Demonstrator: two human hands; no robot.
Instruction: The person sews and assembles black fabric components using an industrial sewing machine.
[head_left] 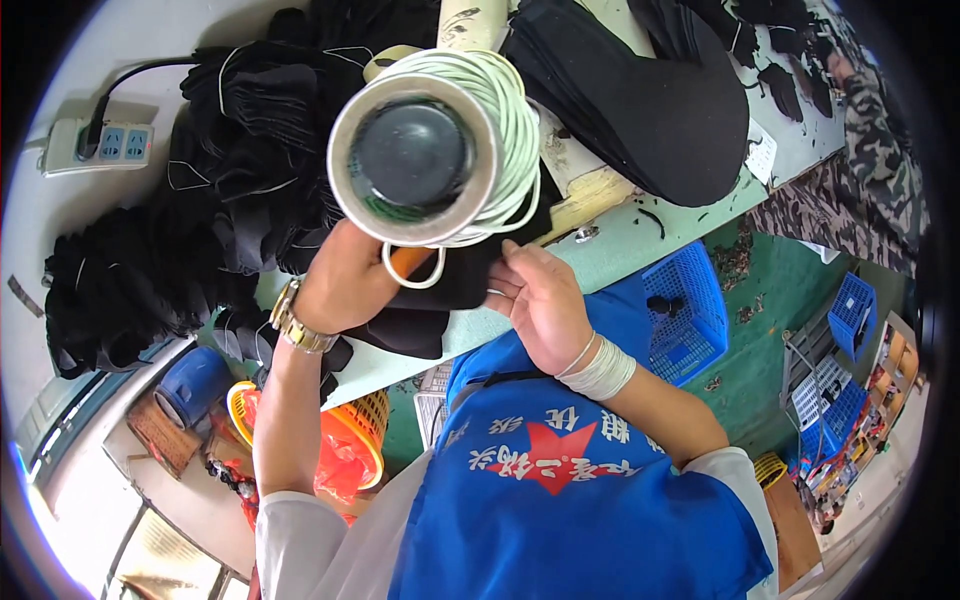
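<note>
My left hand (pixel 350 275), a gold watch on its wrist, reaches under a round off-white cup-like container (pixel 341 185) with a dark inside. The container hides most of its fingers; a bit of orange (pixel 406 262) shows beside them. A coil of pale cord (pixel 515 140) rings the container, and a white loop hangs at its near side. My right hand (pixel 545 310), white bands around its wrist, has its fingers closed at the edge of a black fabric piece (pixel 462 280) between my hands. More black fabric (pixel 410 333) lies below at the table edge.
Bundles of black fabric (pixel 260 130) pile up at left, near a power socket (pixel 100 146). Stacked black pieces (pixel 640 110) lie at the far right of the table (pixel 640 235). Blue crate (pixel 690 315) and orange basket (pixel 365 430) stand below. Someone in camouflage (pixel 880 150) is at right.
</note>
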